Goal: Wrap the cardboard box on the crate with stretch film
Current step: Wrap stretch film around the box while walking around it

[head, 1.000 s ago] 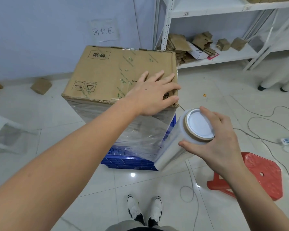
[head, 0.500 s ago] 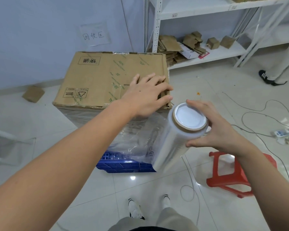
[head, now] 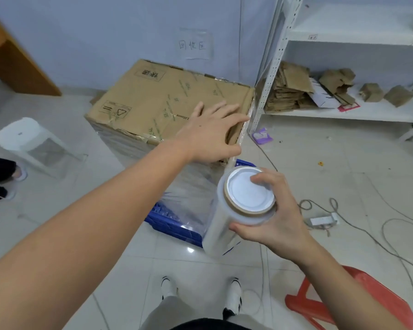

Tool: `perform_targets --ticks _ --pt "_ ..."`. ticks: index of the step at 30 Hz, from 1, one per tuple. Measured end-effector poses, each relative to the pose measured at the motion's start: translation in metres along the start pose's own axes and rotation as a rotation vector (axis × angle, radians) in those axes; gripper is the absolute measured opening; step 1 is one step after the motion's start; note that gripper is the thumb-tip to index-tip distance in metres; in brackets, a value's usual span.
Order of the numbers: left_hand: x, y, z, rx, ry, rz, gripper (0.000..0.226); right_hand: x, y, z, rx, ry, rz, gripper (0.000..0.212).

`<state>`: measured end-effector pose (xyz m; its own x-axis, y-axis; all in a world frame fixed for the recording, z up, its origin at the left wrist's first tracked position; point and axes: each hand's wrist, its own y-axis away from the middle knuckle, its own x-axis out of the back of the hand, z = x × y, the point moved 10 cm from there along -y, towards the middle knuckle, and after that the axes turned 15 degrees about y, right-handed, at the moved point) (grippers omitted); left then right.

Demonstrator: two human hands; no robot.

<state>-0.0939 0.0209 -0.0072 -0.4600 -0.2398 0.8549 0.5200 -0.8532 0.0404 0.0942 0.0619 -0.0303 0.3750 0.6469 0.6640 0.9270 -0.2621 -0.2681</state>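
A large brown cardboard box (head: 153, 98) stands on a blue plastic crate (head: 169, 222), its near side covered in clear film. My left hand (head: 212, 134) lies flat on the box's top near its right front corner, fingers spread. My right hand (head: 272, 215) grips the top end of a roll of stretch film (head: 239, 210), held upright at the box's near right corner. A sheet of film (head: 196, 186) runs from the roll to the box side.
A white metal shelf (head: 343, 113) with flattened cardboard stands right of the box. A red stool (head: 358, 303) sits at the lower right, a white stool (head: 26, 141) at the left. Cables and a power strip (head: 322, 220) lie on the tiled floor. Another person's shoes show at the left edge.
The view has swung around the box toward its right corner. The roll moved with my right hand closer to that corner, and my left hand stayed on the box top.
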Motion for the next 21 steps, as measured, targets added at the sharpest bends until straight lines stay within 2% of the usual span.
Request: perform_targets --ticks 8,14,21 --pt "-0.002 0.004 0.002 0.008 -0.033 -0.006 0.073 0.023 0.013 0.017 -0.125 0.029 0.078 0.081" --pt "-0.001 0.001 0.003 0.005 -0.041 -0.004 0.073 0.025 0.013 0.018 -0.12 0.092 0.063 0.083" --pt "-0.001 0.003 0.001 0.008 -0.039 -0.004 0.073 0.04 -0.007 0.033 -0.186 0.164 0.14 0.084"
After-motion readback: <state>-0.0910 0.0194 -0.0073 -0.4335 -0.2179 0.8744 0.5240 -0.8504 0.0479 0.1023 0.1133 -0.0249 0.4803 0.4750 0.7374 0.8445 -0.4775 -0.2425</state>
